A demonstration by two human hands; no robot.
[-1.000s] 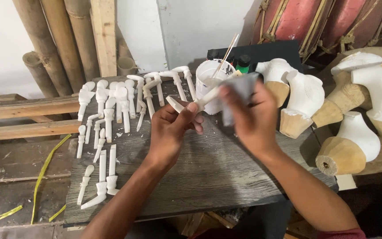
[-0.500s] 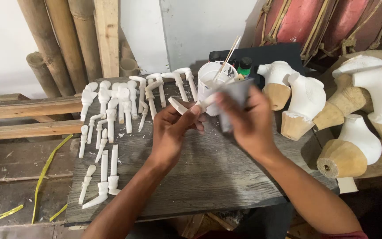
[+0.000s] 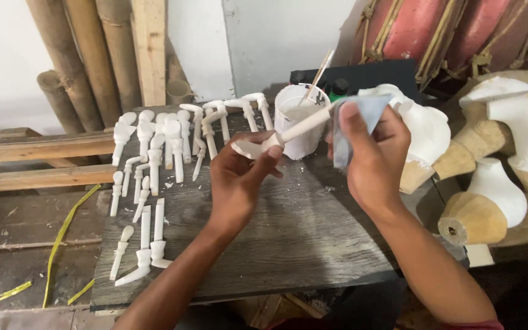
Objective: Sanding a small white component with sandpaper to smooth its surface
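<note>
While the left hand (image 3: 239, 180) pinches the flat end of a white carved piece (image 3: 282, 135) between thumb and fingers, the right hand (image 3: 371, 162) presses a folded bluish sheet (image 3: 355, 122) around its other end, just above the grey wooden board (image 3: 300, 238). The tip of the piece is hidden inside the sheet, and I cannot tell what the sheet is made of. Behind the piece, a white cup (image 3: 297, 119) with a thin stick stands on the board. To the left of the cup, many small white carved parts (image 3: 154, 159) lie in rows. To its right, larger white and wooden forms (image 3: 490, 195) are partly cut off. Bamboo poles (image 3: 87, 61) lean on the wall behind the board.
</note>
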